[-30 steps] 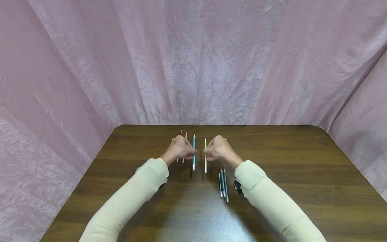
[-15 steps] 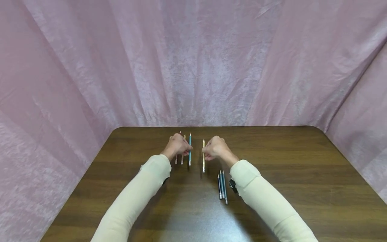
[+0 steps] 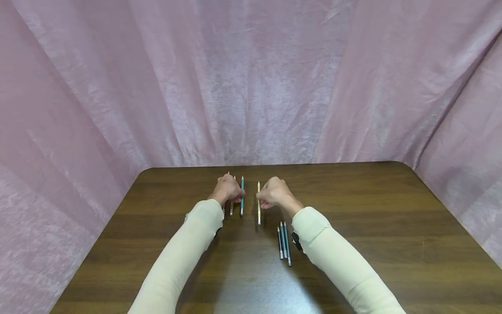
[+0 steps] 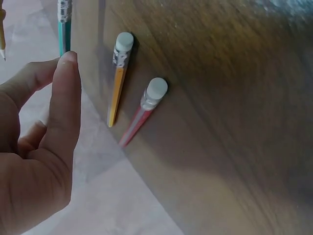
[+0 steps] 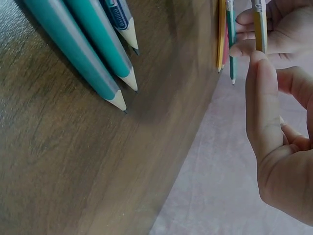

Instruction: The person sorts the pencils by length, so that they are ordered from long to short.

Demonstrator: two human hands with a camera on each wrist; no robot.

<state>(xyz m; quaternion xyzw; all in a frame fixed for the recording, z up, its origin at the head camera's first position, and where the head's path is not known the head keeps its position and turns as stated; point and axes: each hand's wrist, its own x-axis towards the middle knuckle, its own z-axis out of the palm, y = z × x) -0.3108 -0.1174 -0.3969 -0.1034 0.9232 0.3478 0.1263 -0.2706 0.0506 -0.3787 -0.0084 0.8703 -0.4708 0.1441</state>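
Observation:
My left hand [image 3: 228, 188] pinches a blue-green pencil [image 3: 242, 207] between thumb and index finger, its tip pointing away from me. Beside that hand, a yellow-orange pencil [image 4: 118, 90] and a red pencil [image 4: 139, 120] lie on the table, partly covered by the hand in the head view. A short way to the right, my right hand [image 3: 276, 192] pinches a yellow pencil [image 3: 259, 214] near its middle, also tip away. In the right wrist view its thumb [image 5: 264, 93] presses against the yellow pencil's shaft.
Three teal and dark blue pencils [image 3: 284, 242] lie side by side on the brown wooden table [image 3: 372, 209], close to my right wrist. A pink curtain [image 3: 251, 87] hangs behind the table's far edge.
My left hand has moved left and down with the blue-green pencil, bringing it closer to the yellow-orange and red ones. The right hand still holds the yellow pencil, and the head view has shifted slightly.

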